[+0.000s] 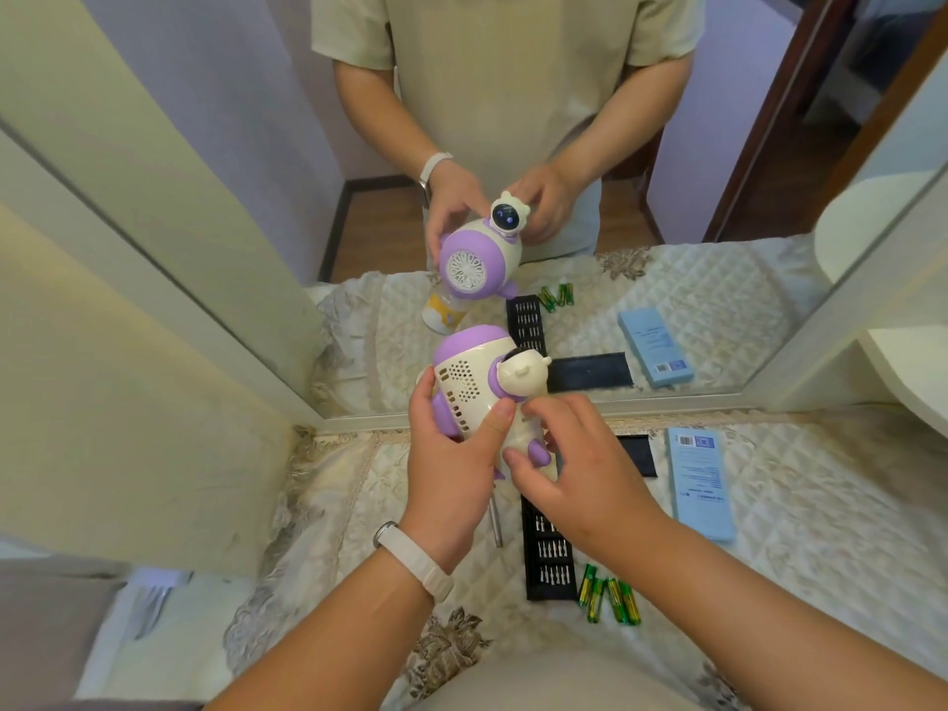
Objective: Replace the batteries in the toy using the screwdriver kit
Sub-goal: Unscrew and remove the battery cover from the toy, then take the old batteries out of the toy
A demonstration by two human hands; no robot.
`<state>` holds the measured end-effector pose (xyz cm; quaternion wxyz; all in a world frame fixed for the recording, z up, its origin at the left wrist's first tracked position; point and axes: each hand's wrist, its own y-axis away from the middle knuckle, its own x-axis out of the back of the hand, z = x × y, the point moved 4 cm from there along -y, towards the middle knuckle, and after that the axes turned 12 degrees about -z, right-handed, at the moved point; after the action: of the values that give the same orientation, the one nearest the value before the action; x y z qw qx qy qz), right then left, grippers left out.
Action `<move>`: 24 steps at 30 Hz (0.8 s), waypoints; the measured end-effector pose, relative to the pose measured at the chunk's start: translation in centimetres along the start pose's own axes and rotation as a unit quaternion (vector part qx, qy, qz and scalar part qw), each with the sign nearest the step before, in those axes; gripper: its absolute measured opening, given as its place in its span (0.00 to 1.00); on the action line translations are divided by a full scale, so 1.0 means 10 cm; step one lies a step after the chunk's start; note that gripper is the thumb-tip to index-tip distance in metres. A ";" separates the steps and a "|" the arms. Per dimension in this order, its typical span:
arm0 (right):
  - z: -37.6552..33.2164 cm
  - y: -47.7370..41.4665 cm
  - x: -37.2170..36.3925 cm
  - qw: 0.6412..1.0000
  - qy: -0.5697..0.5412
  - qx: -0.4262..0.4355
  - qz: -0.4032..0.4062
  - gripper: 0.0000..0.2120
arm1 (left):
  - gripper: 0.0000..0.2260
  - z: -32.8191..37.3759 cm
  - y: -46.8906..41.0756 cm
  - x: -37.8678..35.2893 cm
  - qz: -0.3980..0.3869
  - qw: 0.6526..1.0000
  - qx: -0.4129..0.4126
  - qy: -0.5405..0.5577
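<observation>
Mid-frame, both hands hold a purple-and-cream robot toy [474, 390] up off the quilted table cover [800, 484], just in front of a mirror [718, 310] that shows its round front grille. Left hand [451, 469] wraps the body from the left, thumb pressed flat on the perforated cream back shell. Right hand [574, 469] closes on the toy's lower end, fingertips [513, 456] pinching around a purple foot. Toy's long axis runs from the lower centre of the frame, where the feet are, toward the upper right, where the head is; head tips toward the mirror, back shell faces the camera, face turned away. Judged step: inspecting the toy to find the battery door; none visible yet, no screw seen. To do it well: keep the left grip firm on the body, roll the toy with the right so the underside comes up, find the cover screw before reaching for a tool. Below the hands lies the black bit tray [549, 554], partly hidden, a metal screwdriver shaft [496, 526] to its left. Green batteries [608, 600] at lower right, touching one another, just beside the tray. Blue box [700, 484] at right, well apart.
</observation>
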<state>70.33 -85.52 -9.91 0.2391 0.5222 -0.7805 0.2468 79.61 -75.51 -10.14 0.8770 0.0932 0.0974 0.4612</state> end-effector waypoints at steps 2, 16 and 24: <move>-0.02 -0.01 0.00 1.000 0.006 -0.009 -0.018 0.17 | 0.35 0.00 0.00 0.01 0.000 1.000 0.000 0.004; -0.10 0.02 -0.17 0.981 -0.147 -0.128 0.018 0.16 | 0.33 -0.16 0.00 0.32 -0.017 0.999 0.016 0.031; 0.20 -0.02 -0.54 0.911 -0.303 -0.280 -0.004 0.04 | 0.26 -0.18 -0.02 0.89 -0.002 0.998 0.023 0.063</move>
<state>72.14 -83.08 -14.80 0.1286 0.4867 -0.8505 -0.1527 84.22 -68.13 -12.65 0.8679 0.0836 0.1628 0.4618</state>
